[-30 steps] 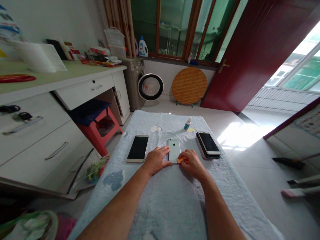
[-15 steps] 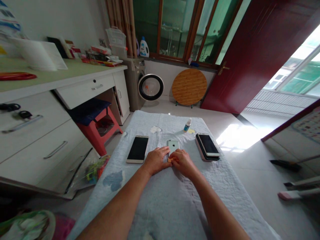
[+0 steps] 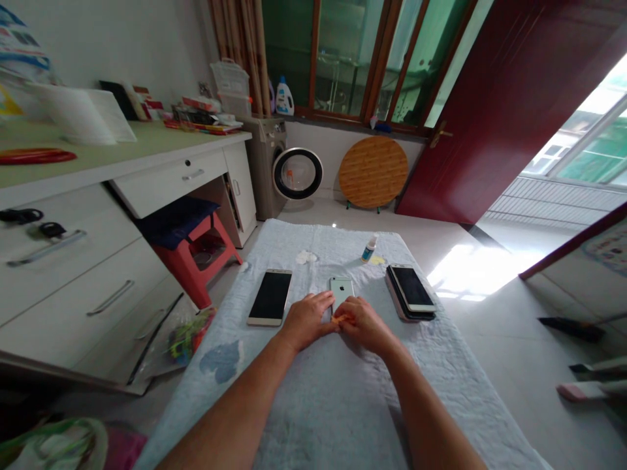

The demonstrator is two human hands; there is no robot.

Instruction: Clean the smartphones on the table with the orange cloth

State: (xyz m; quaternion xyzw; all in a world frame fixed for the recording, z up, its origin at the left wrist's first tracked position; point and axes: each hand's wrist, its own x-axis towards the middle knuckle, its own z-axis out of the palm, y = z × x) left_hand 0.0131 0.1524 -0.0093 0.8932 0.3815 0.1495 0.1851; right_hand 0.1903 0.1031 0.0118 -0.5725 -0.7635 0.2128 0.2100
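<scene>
Head view: right fingers bunched on an orange cloth, at the near end of a face-down phone

Your right hand (image 3: 363,321) has its fingertips closed on a small crumpled orange cloth (image 3: 343,319), brought against the near end of the silver phone (image 3: 339,296). Your left hand (image 3: 309,316) lies low on the other side, fingers at the phone's left edge and thumb parted from them near the close corner; how hard it presses, I cannot tell.

The step in hand looks like rubbing the phone's back near its lower edge. Your next stroke would call for a light, flat cloth and a steady left hand, as the phone could slide on the soft cover (image 3: 337,398).

The phone lies flat, back up, in the middle of the cover. Its long axis runs away from you; the logo (image 3: 341,288) sits toward the far end, upright to you, while your hands hide much of the near end.

Farther out, a larger phone (image 3: 270,297) lies screen up on your left, a stack topped by a white-framed phone (image 3: 414,288) on your right, and a spray bottle (image 3: 369,249) stands beyond.
</scene>
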